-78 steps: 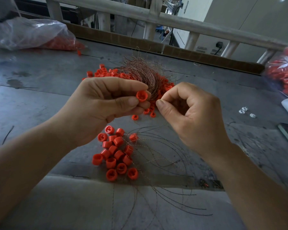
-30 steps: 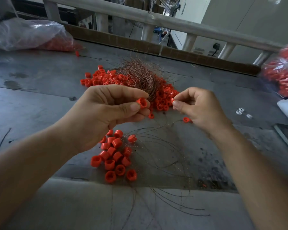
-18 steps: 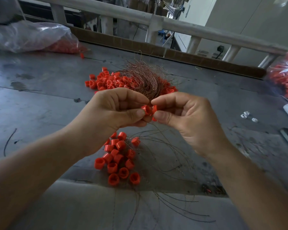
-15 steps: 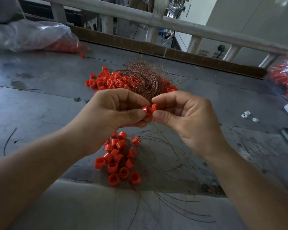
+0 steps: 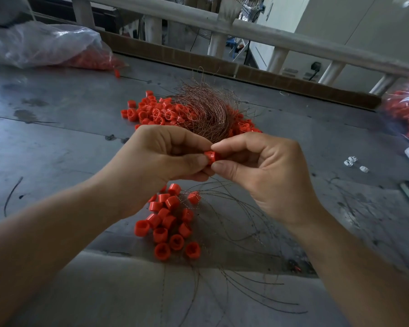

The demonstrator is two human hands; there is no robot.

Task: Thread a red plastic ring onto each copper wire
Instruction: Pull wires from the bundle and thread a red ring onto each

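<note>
left hand [image 5: 161,161] pinches 1 red ring [image 5: 210,157] by thumb and forefinger in the head view; right hand [image 5: 257,171] pinches the same ring's other edge, any wire there too fine to see. copper wire bundle [image 5: 206,109] lies just beyond. likely trouble: a wire tip buckling short of the hole, or the ring slipping down into the pile of rings [image 5: 168,223] below.

The left hand [image 5: 161,159] and right hand [image 5: 264,168] are pinching the red ring [image 5: 210,157], fingertips [image 5: 198,160] hiding most of it; whether anything is passing through it, I am not managing to see. At the right edge, a blurred bag [image 5: 408,109] is running out of frame.
</note>
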